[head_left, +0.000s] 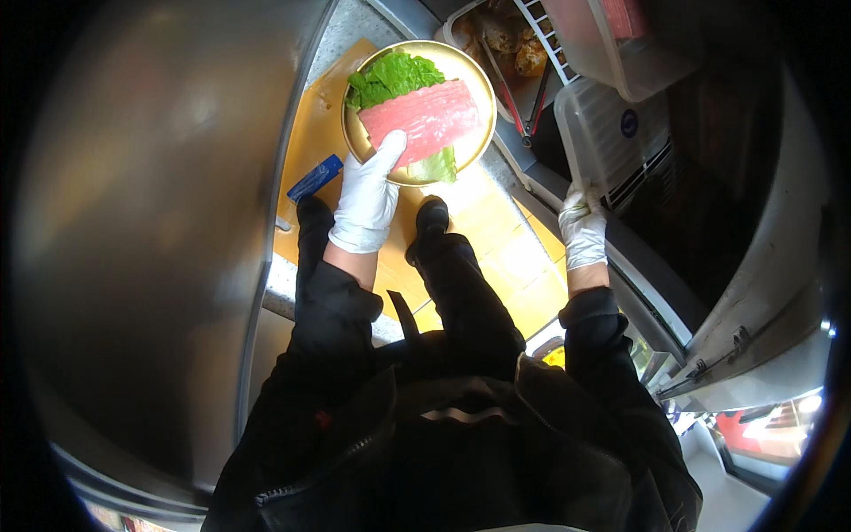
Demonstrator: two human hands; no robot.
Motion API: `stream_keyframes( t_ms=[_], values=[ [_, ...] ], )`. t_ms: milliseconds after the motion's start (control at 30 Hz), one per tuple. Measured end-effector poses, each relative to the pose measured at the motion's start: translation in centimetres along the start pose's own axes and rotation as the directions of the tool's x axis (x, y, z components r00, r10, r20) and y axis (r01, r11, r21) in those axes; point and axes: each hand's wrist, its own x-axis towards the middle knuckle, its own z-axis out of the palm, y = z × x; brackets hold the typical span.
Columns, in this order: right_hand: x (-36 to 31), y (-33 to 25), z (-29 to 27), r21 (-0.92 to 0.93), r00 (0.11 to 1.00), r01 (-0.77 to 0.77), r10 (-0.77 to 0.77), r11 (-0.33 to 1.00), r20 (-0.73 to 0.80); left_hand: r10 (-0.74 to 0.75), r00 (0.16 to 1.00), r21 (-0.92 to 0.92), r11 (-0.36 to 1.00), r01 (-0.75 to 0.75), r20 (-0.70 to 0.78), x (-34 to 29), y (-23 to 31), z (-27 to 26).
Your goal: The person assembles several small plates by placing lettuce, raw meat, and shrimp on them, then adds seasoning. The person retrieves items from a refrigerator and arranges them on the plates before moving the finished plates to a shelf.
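My gloved left hand (pixel 367 202) grips the near rim of a round gold-coloured plate (pixel 479 73), its thumb lying on top. Slices of pink-red meat (pixel 425 120) are laid across the plate. Green lettuce (pixel 394 75) shows beneath the meat at its far and near sides. Over on the right, my gloved right hand (pixel 582 229) has its fingers closed on the near edge of a translucent plastic lid (pixel 587 120) inside an open fridge. Beyond the lid is a translucent container (pixel 612 66) with pink-red meat inside.
A bin of reddish-brown food (pixel 530 58) with red-edged tongs (pixel 525 124) lies past the plate, beside a white wire rack (pixel 548 40). A large metal surface (pixel 160 222) fills the left side. On the yellow tiled floor (pixel 496 266), a blue packet (pixel 315 177) is near my shoe.
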Motion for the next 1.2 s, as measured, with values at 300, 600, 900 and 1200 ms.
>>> stream_keyframes(
  t_ms=[300, 600, 900, 1200],
  values=[
    [-21.2, 5.4, -1.8, -0.51, 0.993, 0.047, -0.097, 0.859, -0.073, -0.066, 0.995, 0.034, 0.997, 0.069, -0.075, -10.0, 4.8, 2.6],
    [-10.5, 6.7, 8.8, -0.422, 0.929, 0.174, -0.006, 0.89, 0.37, 0.032, 0.999, -0.071, 0.997, -0.032, 0.008, -14.7, 6.7, 6.7],
    [-6.9, 7.5, 17.3, -0.609, 0.978, 0.095, 0.039, 0.788, 0.204, 0.065, 0.997, 0.096, 0.993, -0.068, 0.036, -19.5, 11.4, 11.6],
    [-32.4, 8.2, 13.5, -0.804, 0.549, 0.023, 0.664, 0.594, 0.507, 0.078, 0.985, 0.078, 0.993, -0.091, 0.157, -27.6, 13.4, 21.2]
  ],
)
